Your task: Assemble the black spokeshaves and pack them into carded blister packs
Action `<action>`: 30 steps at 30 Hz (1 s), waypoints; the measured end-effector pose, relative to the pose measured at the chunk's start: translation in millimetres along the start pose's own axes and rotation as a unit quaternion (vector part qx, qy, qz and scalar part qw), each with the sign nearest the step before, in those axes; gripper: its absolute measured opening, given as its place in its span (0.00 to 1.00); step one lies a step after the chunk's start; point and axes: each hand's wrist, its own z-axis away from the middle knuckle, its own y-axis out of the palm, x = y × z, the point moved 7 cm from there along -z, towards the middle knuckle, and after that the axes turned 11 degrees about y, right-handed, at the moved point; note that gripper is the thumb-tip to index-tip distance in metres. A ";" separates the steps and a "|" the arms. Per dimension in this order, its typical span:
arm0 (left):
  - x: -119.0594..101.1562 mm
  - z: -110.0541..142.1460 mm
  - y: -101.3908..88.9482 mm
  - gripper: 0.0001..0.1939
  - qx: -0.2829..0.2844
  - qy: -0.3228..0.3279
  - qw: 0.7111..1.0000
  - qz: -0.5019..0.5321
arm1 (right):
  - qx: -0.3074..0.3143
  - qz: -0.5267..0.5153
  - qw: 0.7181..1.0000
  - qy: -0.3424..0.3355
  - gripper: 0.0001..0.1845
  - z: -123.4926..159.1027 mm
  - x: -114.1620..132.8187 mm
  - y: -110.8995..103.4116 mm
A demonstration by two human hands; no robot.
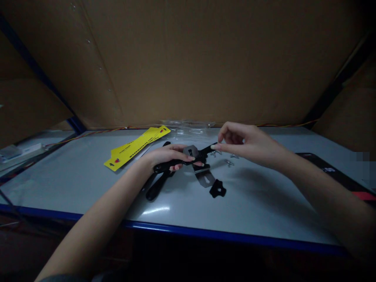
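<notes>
My left hand (pixel 169 156) is closed around a black spokeshave (pixel 176 163), with a grey metal blade (pixel 190 152) pressed under the thumb. At the tool's other end, my right hand (pixel 239 141) pinches the black handle between thumb and fingers. Below and partly hidden by my left hand lies a second black-handled tool (pixel 157 188). Another slotted grey blade (pixel 205 179) rests on the table in front of the hands. Touching or very near its end is a small black lobed plate (pixel 217 188). Several silver wing screws (pixel 229 162) lie under and beside my right hand.
Yellow printed cards (pixel 136 149) overlap on the left of the table (pixel 264 211). Clear plastic wrapping (pixel 188 127) sits by the cardboard back wall (pixel 205 66). A dark flat case (pixel 329 168) lies at the right, partly behind my forearm. A blue edge (pixel 188 228) borders the front.
</notes>
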 end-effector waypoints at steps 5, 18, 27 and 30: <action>4.9 -2.9 -13.9 0.16 -0.055 0.004 0.998 0.036 | 0.320 0.081 0.944 0.025 0.22 20.5 -16.6 51.8; 6.4 -1.7 -7.4 0.15 -0.018 -0.005 1.000 0.018 | 0.348 -0.015 0.937 -0.018 0.11 22.6 -3.6 62.4; 8.5 -1.9 3.8 0.17 -0.003 -0.028 1.000 0.001 | 0.217 -0.300 0.927 0.052 0.11 7.8 10.9 34.7; 8.6 -2.9 10.9 0.18 0.027 -0.021 0.999 0.016 | 0.132 -0.328 0.932 0.076 0.13 3.1 7.0 26.9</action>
